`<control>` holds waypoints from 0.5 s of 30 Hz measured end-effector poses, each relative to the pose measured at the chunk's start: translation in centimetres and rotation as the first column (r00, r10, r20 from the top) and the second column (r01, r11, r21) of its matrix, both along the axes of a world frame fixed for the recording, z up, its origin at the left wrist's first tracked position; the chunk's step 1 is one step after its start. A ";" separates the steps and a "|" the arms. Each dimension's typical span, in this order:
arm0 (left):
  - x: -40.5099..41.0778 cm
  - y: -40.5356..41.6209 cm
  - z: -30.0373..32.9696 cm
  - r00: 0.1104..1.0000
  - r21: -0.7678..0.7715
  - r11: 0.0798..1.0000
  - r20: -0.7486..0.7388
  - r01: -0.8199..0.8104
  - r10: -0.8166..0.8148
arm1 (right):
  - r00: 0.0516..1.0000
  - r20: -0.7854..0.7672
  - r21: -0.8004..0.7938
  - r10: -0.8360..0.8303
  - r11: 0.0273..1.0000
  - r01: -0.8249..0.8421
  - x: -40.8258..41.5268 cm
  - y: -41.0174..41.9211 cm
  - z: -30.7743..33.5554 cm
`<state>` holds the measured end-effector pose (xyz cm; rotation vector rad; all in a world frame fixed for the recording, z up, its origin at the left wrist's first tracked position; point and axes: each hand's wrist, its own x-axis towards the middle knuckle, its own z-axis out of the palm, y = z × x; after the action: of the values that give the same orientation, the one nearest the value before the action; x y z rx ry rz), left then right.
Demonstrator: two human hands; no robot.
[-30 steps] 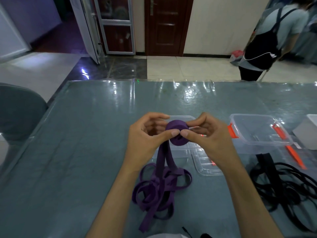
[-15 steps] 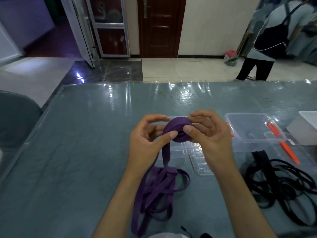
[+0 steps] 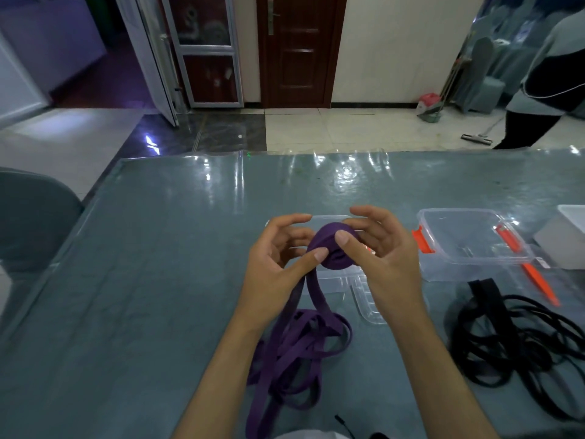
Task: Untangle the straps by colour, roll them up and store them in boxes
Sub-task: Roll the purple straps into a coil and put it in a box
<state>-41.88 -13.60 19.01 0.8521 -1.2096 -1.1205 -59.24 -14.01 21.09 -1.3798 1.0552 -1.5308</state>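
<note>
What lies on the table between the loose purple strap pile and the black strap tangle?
In the head view, a clear plastic lid lies flat between the purple strap pile and the black strap tangle, partly hidden by the right hand.

My feed is dim and cool-toned, with the brightest patches on the pale floor tiles [image 3: 348, 128] beyond the surface [image 3: 158, 280], whose clear cover throws white glare streaks along its far edge. Wide-angle distortion bends the door frame [image 3: 152, 58] and the surface's edges outward. The person [image 3: 544, 83] at far right is smeared, and soft shadows sit under the black straps [image 3: 512, 340].
</note>
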 end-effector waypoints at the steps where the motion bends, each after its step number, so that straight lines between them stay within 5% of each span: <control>1: -0.1 0.0 0.0 1.000 0.003 1.000 -0.009 -0.002 0.002 | 1.000 -0.005 -0.016 -0.012 1.000 0.012 0.0 0.0 -0.1; 6: -0.4 -0.2 0.0 0.999 -0.046 0.998 -0.003 -0.034 0.033 | 0.987 -0.133 -0.020 0.091 0.995 -0.094 -1.6 -0.2 0.5; 15: 0.7 -0.5 -0.3 0.999 -0.080 0.996 -0.031 -0.028 0.026 | 0.988 -0.005 0.002 0.154 0.988 -0.154 -1.0 0.1 0.4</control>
<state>-41.20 -14.07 18.73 0.7854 -1.2075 -1.0521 -60.29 -13.90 21.50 -1.4300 0.9297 -1.4135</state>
